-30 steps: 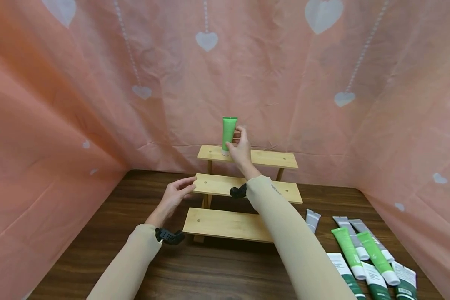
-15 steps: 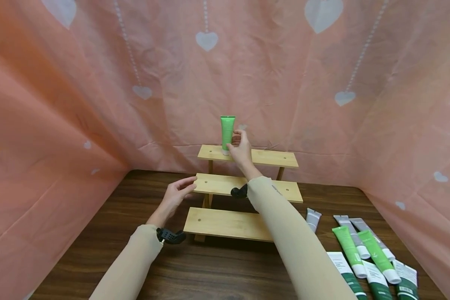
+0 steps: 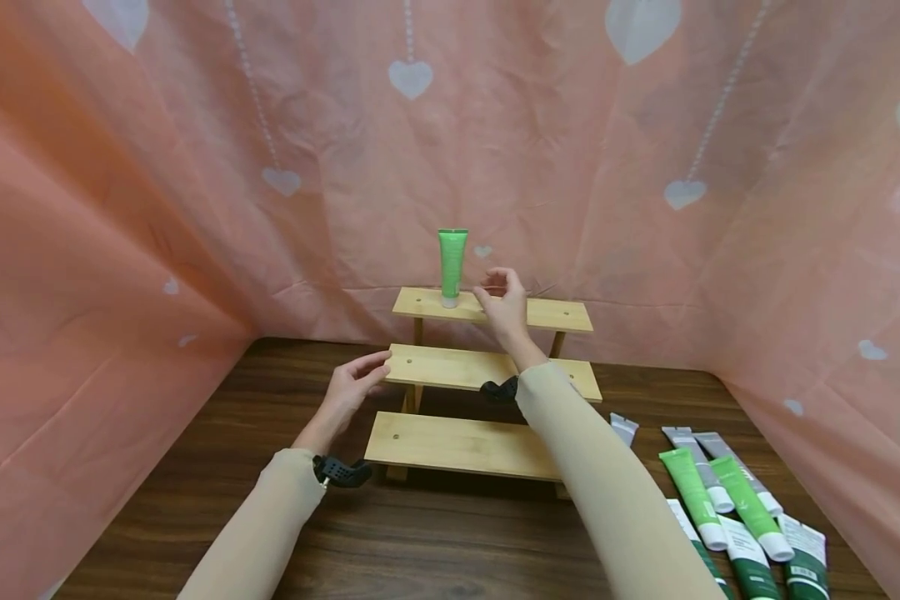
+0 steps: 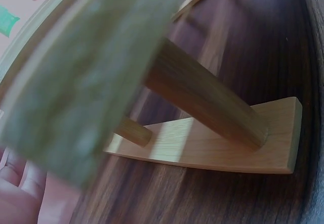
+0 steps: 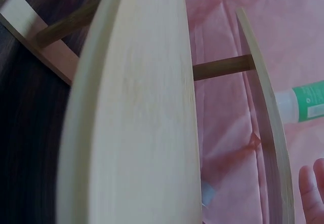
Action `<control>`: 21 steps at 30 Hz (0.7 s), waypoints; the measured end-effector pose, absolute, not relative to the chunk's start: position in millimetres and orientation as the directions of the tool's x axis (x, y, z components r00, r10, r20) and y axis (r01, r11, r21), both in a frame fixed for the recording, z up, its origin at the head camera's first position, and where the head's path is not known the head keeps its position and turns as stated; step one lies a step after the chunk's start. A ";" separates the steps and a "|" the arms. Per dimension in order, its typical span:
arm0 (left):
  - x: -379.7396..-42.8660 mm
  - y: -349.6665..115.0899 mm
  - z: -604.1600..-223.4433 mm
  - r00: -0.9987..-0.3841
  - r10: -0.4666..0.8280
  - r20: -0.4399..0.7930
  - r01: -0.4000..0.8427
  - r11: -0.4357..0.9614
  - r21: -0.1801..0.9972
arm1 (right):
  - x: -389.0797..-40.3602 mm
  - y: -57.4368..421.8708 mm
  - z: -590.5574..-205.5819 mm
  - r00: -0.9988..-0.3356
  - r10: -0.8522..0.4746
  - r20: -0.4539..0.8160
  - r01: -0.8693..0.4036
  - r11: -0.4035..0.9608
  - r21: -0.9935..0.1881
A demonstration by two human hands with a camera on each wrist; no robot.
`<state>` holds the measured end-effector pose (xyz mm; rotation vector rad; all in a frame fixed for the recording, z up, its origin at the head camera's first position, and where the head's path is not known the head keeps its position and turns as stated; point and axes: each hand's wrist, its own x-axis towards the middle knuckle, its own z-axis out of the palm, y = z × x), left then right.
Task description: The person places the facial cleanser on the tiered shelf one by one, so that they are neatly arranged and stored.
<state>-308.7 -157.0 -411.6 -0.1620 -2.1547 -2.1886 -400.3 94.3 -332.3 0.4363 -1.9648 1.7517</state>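
A green squeeze tube (image 3: 452, 262) stands upright on its white cap, near the left end of the top shelf (image 3: 547, 313) of a three-tier wooden stand. My right hand (image 3: 506, 304) is just right of the tube with a gap between them, fingers loosely bent and holding nothing. In the right wrist view, the tube's white cap (image 5: 287, 106) rests at the top shelf, with my fingertips (image 5: 310, 188) below it. My left hand (image 3: 348, 385) holds the left end of the middle shelf (image 3: 450, 367) with thumb and fingers; the board hides its fingertips in the left wrist view.
At the right on the dark wood table (image 3: 450, 542) lies a group of tubes: green ones (image 3: 692, 496), grey ones (image 3: 690, 446) and white-and-green ones (image 3: 746, 554). Another grey tube (image 3: 624, 427) lies beside the stand, partly behind my right sleeve. A pink curtain (image 3: 345, 167) surrounds the table.
My right hand has let go of the green tube and moved right, away from it. The tube now stands alone on the top shelf. The left hand has stayed in place.
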 end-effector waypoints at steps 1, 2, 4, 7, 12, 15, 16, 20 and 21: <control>-311.0 -157.0 -414.5 -0.993 0.026 0.119 0.118 -0.021 0.993 | -398.6 96.6 -332.2 -0.842 0.073 0.535 -0.525 0.122 -0.842; -313.2 -156.9 -417.4 -0.993 0.024 0.118 0.118 -0.022 0.993 | -396.8 98.8 -331.8 -0.845 0.074 0.529 -0.521 0.104 -0.847; -317.4 -157.0 -423.4 -0.992 0.018 0.121 0.121 -0.021 0.992 | -393.4 102.9 -330.7 -0.857 0.072 0.510 -0.505 0.071 -0.860; -320.9 -155.8 -428.1 -0.991 -0.001 0.135 0.135 -0.011 0.991 | -388.6 108.4 -328.1 -0.890 0.051 0.453 -0.452 0.018 -0.892; -322.4 -156.2 -431.0 -0.988 -0.015 0.153 0.153 0.011 0.988 | -380.9 113.9 -324.7 -0.938 0.013 0.346 -0.345 -0.077 -0.935; -322.1 -158.0 -430.6 -0.988 -0.015 0.152 0.152 0.009 0.988 | -376.5 115.5 -325.1 -0.951 0.000 0.309 -0.307 -0.114 -0.945; -321.7 -158.8 -430.1 -0.988 -0.015 0.152 0.152 0.008 0.988 | -375.0 115.8 -325.9 -0.954 -0.006 0.300 -0.296 -0.128 -0.946; -318.3 -161.1 -424.8 -0.988 -0.018 0.152 0.152 -0.020 0.988 | -370.6 117.6 -332.6 -0.968 -0.054 0.246 -0.233 -0.183 -0.955; -315.6 -161.1 -421.4 -0.988 -0.015 0.151 0.151 -0.021 0.988 | -369.5 117.9 -334.9 -0.971 -0.068 0.231 -0.214 -0.200 -0.956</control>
